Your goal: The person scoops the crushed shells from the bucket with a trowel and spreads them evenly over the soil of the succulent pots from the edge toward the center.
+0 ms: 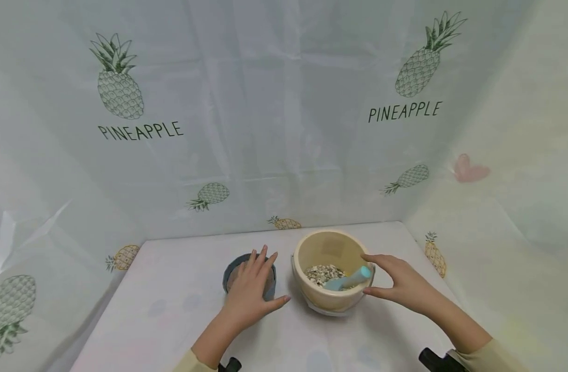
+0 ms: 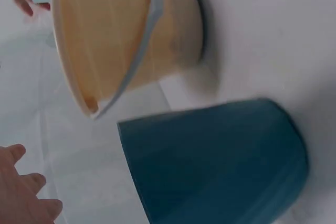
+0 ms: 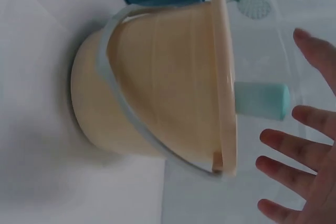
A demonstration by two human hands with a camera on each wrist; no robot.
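A cream bucket with a grey carrying handle stands upright on the table, slightly right of the middle. Grainy, pebble-like bits lie inside it, and a light blue rounded handle pokes out over the rim; the rest of that tool is hidden. My right hand hovers at the bucket's right rim, thumb and fingers spread apart beside the blue handle. To the left is a dark blue pot with something brownish inside. Over its mouth my left hand is held with fingers spread, covering part of it.
The white table has faint pastel spots. A pineapple-printed sheet hangs as a wall behind it and along both sides. Dark wrist-worn devices sit below the hands.
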